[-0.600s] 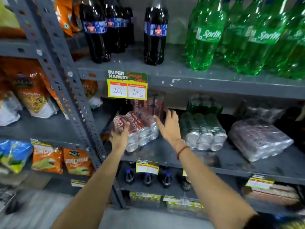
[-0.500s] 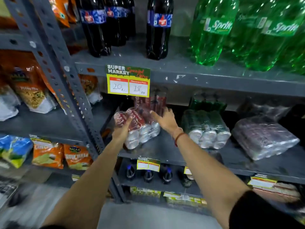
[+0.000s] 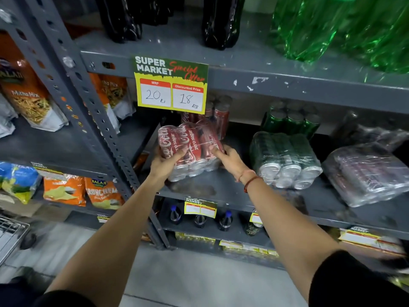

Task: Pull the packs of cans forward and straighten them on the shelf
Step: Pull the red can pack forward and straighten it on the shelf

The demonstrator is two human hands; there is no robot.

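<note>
A shrink-wrapped pack of red cola cans (image 3: pixel 190 144) lies on its side on the grey middle shelf (image 3: pixel 225 191), can ends facing me. My left hand (image 3: pixel 164 163) grips its left front corner. My right hand (image 3: pixel 229 159) grips its right side, a red thread on the wrist. To the right lies a pack of green cans (image 3: pixel 285 159), also on its side. Further right sits a dark pack in clear wrap (image 3: pixel 369 173). More red cans (image 3: pixel 218 116) and green cans (image 3: pixel 290 120) stand upright behind.
A yellow price tag (image 3: pixel 170 85) hangs from the shelf above, over the red pack. Dark cola bottles (image 3: pixel 220 21) and green bottles (image 3: pixel 332 25) stand on the top shelf. A grey upright post (image 3: pixel 88 107) separates snack bags (image 3: pixel 33 103) at left. Small bottles (image 3: pixel 200 220) stand below.
Both hands have closed onto the red pack: the left from its front corner, the right from beside it. The view has moved closer to the shelf.
</note>
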